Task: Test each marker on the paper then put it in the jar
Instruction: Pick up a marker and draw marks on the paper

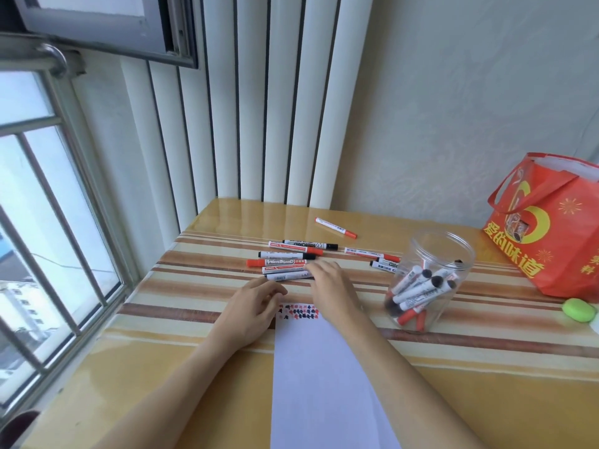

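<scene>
Right hand (327,286) reaching over the top of the paper (324,384), fingers spread on the nearest marker (288,277) of the loose group just beyond the paper, not yet closed round it; left hand (256,306) loosely curled and empty at the paper's top left corner; two short rows of red and black test marks (299,312) across the paper's top edge; right of the paper, jar (428,280) open, partly filled; roughly nine markers untested beyond the paper; probably about halfway.

Markers (287,261) loose on table; others in upright jar (431,280); paper (321,384) marked.
</scene>
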The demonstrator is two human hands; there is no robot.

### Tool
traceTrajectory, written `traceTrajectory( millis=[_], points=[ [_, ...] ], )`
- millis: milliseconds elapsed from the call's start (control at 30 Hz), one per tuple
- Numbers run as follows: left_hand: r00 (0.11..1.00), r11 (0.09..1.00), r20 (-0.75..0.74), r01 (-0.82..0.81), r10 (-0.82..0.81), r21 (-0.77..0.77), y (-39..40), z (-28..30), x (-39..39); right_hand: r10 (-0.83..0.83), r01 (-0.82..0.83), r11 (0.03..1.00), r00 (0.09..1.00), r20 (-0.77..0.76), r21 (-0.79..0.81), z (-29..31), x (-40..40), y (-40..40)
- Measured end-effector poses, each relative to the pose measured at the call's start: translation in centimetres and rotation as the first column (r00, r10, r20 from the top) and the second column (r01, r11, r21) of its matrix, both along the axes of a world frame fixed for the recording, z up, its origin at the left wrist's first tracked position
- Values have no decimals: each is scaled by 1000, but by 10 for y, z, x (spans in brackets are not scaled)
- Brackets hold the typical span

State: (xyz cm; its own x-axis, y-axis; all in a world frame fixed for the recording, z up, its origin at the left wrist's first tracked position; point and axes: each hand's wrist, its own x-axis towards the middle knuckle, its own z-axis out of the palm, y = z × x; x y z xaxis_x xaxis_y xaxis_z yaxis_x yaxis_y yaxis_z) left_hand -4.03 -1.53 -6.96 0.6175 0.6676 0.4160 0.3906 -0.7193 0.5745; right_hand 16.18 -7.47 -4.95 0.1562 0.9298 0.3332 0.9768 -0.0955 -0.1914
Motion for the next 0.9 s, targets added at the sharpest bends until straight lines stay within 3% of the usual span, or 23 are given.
traceTrajectory(
  millis=[133, 367, 433, 500, 633, 767, 833, 900],
  points=[
    [1000, 1000, 12, 2, -2, 19, 1, -2, 1, -28, 19, 994, 996, 89, 104, -14, 1, -2],
    [1000, 996, -6, 7, -6, 90, 0, -4, -2, -27, 1, 973, 994, 109, 230, -15, 3, -20],
    [1000, 995, 16, -15, 14, 96, -1, -2, -3, -52, 39, 963, 998, 44, 266, -17, 1, -25],
    [999, 996, 50, -21, 17, 87, -2, 0, -4, -29, 91, 945, 980, -195, 314, -14, -5, -32],
    [998, 995, 38, 38, -42, 91, -4, 1, -3, 133, 74, 956, 751, -647, 282, 4, -25, -46],
    [983, 976, 14, 178, -181, 129, -5, 6, -4, 201, 35, 975, 279, -939, 219, 11, -45, -51],
    [985, 976, 40, 159, -166, 152, -5, 7, -4, 214, -3, 976, 196, -957, 218, 12, -46, -50],
    [992, 979, 58, 97, -109, 180, -3, 5, -3, 237, 24, 969, 174, -956, 245, 13, -41, -51]
  ],
)
